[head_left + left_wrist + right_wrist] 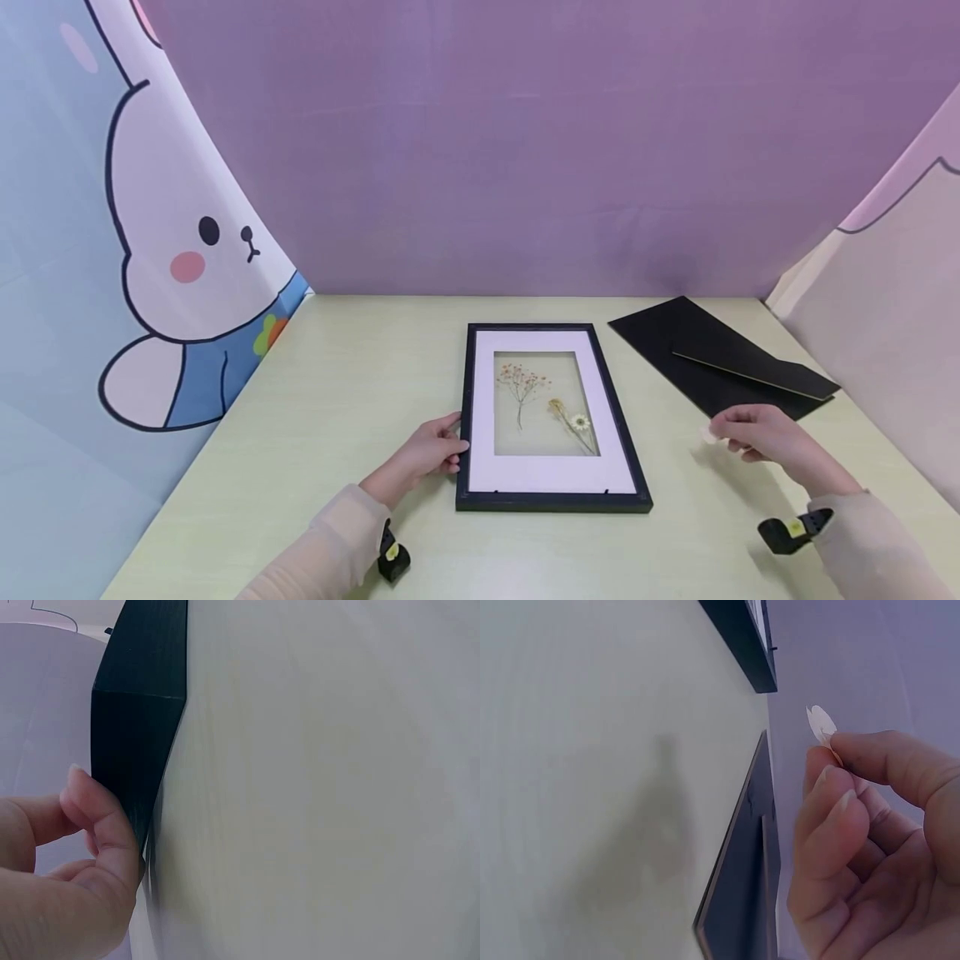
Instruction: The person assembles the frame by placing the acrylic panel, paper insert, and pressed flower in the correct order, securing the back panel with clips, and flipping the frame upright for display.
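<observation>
Head view: we saw the hands well apart, the left hand (pixel 423 454) gripping the left edge of the picture frame (pixel 555 502) at lower centre, the right hand (pixel 772 437) pinching a pale scrap (pixel 708 435) near black boards (pixel 660 342) at right.

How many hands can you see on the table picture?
2. The left hand grips the black picture frame by its left edge, and the right hand, off to the frame's right, pinches a small white petal-like piece.
</observation>
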Available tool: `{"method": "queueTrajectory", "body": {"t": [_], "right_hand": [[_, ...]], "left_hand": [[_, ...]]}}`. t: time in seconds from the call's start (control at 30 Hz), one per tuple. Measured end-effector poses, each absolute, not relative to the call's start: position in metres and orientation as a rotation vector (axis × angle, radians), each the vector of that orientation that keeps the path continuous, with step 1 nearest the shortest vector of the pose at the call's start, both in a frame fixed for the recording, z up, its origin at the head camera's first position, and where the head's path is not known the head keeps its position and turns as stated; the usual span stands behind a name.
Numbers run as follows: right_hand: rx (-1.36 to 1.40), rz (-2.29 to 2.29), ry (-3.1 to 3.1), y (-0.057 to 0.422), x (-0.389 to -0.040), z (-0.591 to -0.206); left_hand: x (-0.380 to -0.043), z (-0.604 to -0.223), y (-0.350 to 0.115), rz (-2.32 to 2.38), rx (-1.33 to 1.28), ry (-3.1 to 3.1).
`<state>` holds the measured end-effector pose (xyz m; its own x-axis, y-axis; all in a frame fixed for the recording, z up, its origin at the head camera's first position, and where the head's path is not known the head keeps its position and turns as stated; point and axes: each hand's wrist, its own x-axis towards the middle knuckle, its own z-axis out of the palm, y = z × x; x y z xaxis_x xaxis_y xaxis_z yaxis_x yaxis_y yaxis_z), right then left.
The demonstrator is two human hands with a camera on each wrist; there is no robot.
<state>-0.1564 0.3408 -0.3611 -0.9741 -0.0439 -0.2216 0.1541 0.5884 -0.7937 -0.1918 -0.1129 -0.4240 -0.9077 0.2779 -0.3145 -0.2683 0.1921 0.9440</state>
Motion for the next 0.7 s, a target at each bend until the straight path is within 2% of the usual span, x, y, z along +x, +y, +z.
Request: {"method": "queueTrajectory", "body": {"t": [0.7], "right_hand": [[-0.010,-1.359,2.606,0.310,-0.183,-0.351]], "left_hand": [[-0.192,-0.425,-0.113,1.751,0.010,2.074]]}}
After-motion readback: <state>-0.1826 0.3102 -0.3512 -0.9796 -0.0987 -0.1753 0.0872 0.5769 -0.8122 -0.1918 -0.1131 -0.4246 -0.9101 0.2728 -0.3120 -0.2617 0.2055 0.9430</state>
